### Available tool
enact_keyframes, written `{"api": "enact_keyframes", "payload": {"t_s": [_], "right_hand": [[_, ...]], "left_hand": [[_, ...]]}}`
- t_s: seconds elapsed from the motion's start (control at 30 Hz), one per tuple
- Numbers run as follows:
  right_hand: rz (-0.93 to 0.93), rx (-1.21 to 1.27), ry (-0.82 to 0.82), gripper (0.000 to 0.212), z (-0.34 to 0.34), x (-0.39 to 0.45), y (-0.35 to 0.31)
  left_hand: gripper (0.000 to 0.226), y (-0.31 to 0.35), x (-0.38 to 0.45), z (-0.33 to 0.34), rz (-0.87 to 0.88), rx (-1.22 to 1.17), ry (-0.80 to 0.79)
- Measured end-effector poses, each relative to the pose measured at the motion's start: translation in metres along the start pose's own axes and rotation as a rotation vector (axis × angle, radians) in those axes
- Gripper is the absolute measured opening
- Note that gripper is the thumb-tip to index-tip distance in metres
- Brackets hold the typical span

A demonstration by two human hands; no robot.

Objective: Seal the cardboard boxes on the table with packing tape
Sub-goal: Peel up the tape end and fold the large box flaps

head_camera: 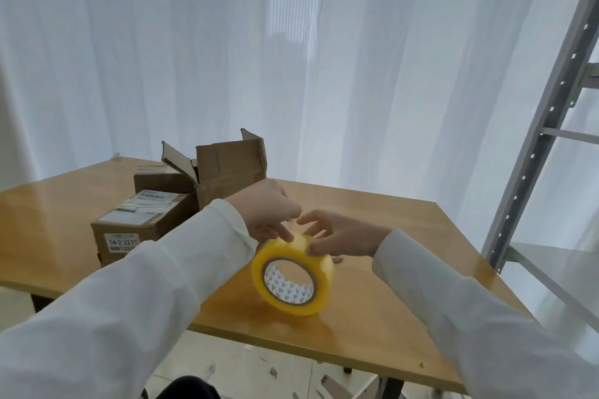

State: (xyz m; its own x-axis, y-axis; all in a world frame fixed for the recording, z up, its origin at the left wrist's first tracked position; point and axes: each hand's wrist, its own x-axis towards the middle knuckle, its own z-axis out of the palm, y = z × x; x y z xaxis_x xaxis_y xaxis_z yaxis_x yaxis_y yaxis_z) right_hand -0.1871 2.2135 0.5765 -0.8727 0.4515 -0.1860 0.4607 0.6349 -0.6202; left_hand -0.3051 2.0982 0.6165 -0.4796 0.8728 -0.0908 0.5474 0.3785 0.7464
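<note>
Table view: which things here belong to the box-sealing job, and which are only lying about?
For the job:
- tape roll, on edge, both hands on its top: left hand, right hand
- open box
- closed labelled box
- table

Lying about:
- metal shelving
- white curtain
- small object behind the roll, unclear

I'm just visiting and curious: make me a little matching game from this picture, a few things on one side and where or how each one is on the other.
Things:
1. tape roll
2. tall box
3. labelled box
4. shelf frame

States:
A. flaps standing open, at the back
B. closed, white stickers on top and side
C. on its edge on the table, fingertips of the left hand and right hand on its top
D. grey metal, beside the table on the right

Pairs: 1-C, 2-A, 3-B, 4-D
</note>
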Motion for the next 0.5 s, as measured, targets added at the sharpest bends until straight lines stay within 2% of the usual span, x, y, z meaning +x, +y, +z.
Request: {"api": "enact_keyframes", "payload": {"t_s": [0.17, 0.23, 0.37, 0.43, 0.5], "right_hand": [[-0.075, -0.219, 0.169, 0.070, 0.019, 0.001, -0.014], [-0.098, -0.268, 0.229, 0.065, 0.024, 0.006, -0.018], [-0.064, -0.063, 0.080, 0.055, 0.023, 0.018, -0.012], [-0.037, 0.074, 0.002, 0.065, 0.025, 0.018, -0.010], [-0.062, 0.080, 0.029, 0.065, 0.034, 0.021, -0.015]], "left_hand": [[0.014, -0.004, 0.006, 0.001, -0.008, 0.009, 0.125], [0.014, -0.004, 0.007, 0.001, 0.020, 0.048, 0.150], [0.014, -0.007, 0.001, -0.004, -0.028, -0.054, 0.117], [0.034, -0.012, 0.003, -0.006, -0.105, -0.169, 0.115], [0.043, -0.015, 0.010, -0.004, -0.140, -0.237, 0.161]]}}
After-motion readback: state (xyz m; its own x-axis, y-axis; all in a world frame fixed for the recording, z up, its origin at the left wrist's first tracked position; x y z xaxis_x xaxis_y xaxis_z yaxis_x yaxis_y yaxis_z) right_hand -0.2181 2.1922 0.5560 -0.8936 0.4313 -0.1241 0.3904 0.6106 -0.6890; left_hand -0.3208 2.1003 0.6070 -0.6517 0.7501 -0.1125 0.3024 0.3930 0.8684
